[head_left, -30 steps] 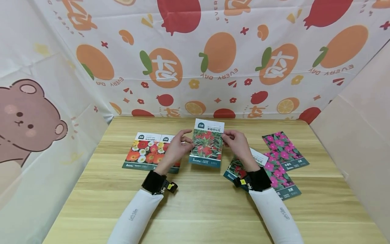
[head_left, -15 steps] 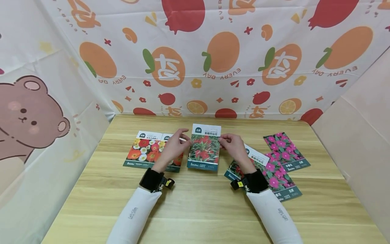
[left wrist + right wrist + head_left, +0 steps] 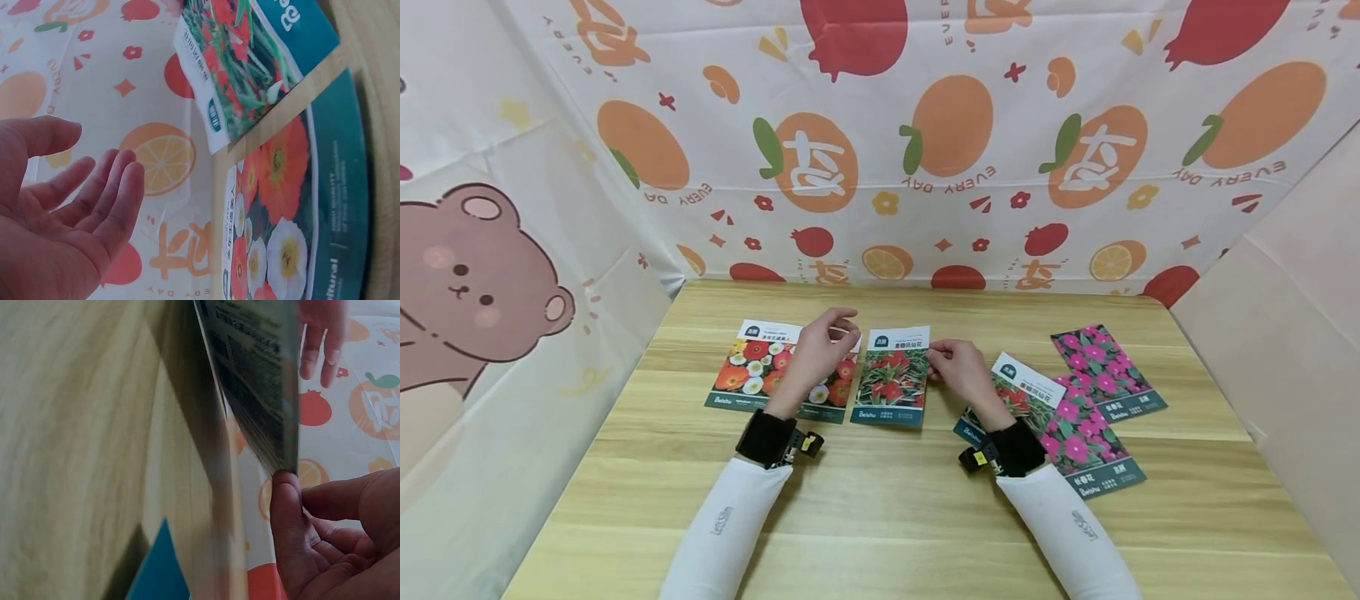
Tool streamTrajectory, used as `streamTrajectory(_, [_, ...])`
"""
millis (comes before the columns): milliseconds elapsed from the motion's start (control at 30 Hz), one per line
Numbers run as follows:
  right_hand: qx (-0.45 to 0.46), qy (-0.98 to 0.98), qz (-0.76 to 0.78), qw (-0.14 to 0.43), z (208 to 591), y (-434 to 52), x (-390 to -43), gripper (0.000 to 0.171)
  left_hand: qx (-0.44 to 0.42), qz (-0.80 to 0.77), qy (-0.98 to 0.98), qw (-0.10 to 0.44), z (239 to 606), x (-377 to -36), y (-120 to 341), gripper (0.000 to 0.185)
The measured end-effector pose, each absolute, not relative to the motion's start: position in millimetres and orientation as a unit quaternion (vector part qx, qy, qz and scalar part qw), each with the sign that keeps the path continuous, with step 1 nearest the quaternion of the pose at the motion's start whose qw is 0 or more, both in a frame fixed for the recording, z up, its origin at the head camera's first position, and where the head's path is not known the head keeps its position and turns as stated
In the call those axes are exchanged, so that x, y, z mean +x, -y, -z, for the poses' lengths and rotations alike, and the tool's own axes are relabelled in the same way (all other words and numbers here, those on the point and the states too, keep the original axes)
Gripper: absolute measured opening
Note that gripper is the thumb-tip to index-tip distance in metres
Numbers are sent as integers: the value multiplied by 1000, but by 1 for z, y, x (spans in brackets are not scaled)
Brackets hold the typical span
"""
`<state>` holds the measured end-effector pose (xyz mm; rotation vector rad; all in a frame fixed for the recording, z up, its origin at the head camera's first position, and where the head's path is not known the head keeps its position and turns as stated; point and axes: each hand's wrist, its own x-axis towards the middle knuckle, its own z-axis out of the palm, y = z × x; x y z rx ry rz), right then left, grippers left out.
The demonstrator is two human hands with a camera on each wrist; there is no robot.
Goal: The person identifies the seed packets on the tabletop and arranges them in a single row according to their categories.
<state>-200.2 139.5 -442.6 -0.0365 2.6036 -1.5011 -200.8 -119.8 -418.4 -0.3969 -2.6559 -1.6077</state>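
Observation:
My right hand [image 3: 958,367] pinches the right edge of a seed packet [image 3: 891,375] with red flowers, between thumb and finger. In the right wrist view the printed back of this packet [image 3: 262,381] shows, tilted off the wooden table. My left hand [image 3: 826,346] hovers apart from it, fingers loosely bent and holding nothing, as the left wrist view confirms. Below that hand lie two overlapping or adjoining packets with orange and white poppies [image 3: 752,367]; the hand and forearm partly cover them.
Under my right wrist lies another red-flowered packet [image 3: 1026,396], partly over a pink-flowered packet [image 3: 1086,442]. A second pink-flowered packet [image 3: 1101,367] lies behind it. A printed fruit curtain [image 3: 880,167] stands at the table's [image 3: 880,517] back edge.
The red-flowered packet has moved left and lower, to beside the poppy packets. My left hand has come away from its left edge and moved left; my right hand keeps its pinch.

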Motion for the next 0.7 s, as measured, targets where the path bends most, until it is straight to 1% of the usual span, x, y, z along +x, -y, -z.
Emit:
streamTrajectory(100, [-22, -881, 468, 67, 444, -141, -199, 31, -177, 451, 875, 13, 418, -201, 113, 37])
streamTrajectory(200, [-34, -904, 425, 45, 444, -141, -199, 30, -245, 371, 896, -1, 421, -201, 104, 34])
streamTrajectory(300, [-43, -923, 382, 11, 441, -144, -197, 29, -322, 296, 899, -28, 425, -198, 91, 35])
streamTrajectory(400, [-47, -931, 363, -9, 434, -149, -196, 30, -376, 238, 893, -67, 430, -191, 79, 44])
streamTrajectory(467, [-49, -931, 360, -20, 431, -153, -195, 30, -389, 196, 896, -86, 434, -186, 72, 50])
streamTrajectory(533, [-56, -927, 369, -26, 428, -156, -193, 31, -384, 158, 904, -104, 437, -182, 67, 55])
streamTrajectory(700, [-76, -918, 387, -50, 426, -162, -191, 37, -349, 110, 923, -122, 439, -176, 64, 57])
